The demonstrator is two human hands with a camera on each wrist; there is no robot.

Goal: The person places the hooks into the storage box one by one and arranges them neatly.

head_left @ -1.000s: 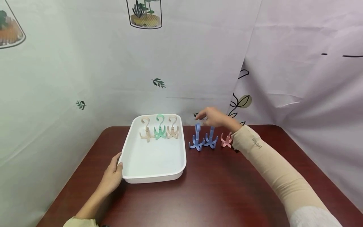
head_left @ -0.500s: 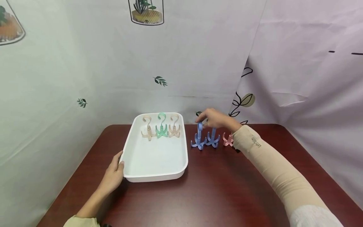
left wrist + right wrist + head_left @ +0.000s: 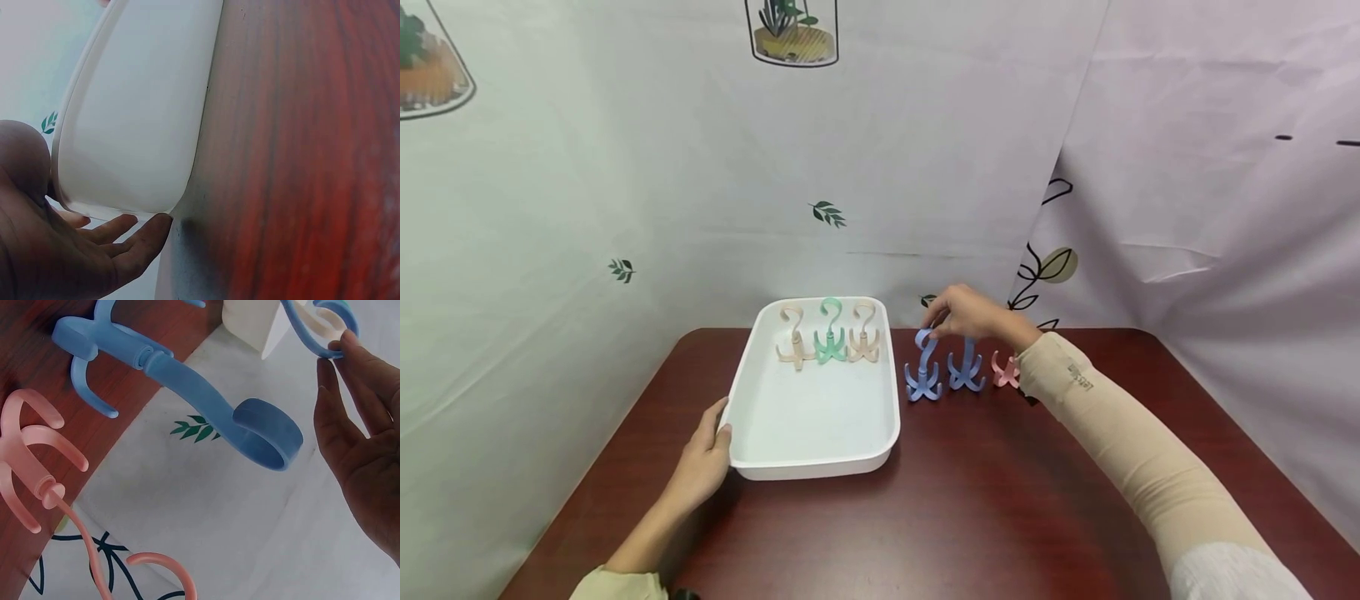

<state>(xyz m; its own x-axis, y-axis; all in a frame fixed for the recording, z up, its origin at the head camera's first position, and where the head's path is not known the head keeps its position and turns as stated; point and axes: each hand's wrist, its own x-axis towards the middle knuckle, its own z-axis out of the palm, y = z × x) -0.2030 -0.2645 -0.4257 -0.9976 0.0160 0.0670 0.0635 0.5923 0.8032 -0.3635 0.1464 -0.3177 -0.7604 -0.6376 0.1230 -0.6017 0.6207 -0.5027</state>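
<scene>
With thumb and fingertips my right hand (image 3: 962,312) pinches the curled top of a blue swivel hook hanger (image 3: 923,379), which stands upright beside the tray. In the right wrist view its blue curl (image 3: 304,336) shows between the fingers. A second blue hook hanger (image 3: 966,371) is just to the right, under the hand, with a pink hook hanger (image 3: 1006,371) partly covered by the sleeve beyond. My left hand (image 3: 703,458) grips the left side of a white tray (image 3: 812,417). The left wrist view shows the fingers (image 3: 147,244) at the tray's edge.
Along the tray's far end lie a beige hook hanger (image 3: 797,350), a green hook hanger (image 3: 831,343) and another beige hanger (image 3: 863,346) in a row. A patterned white cloth (image 3: 880,167) hangs behind the dark red table (image 3: 925,517).
My right hand has come down to the nearer blue hook hanger and taken its top. The hanger has turned, so its curl now faces the head camera. The left hand keeps its grip.
</scene>
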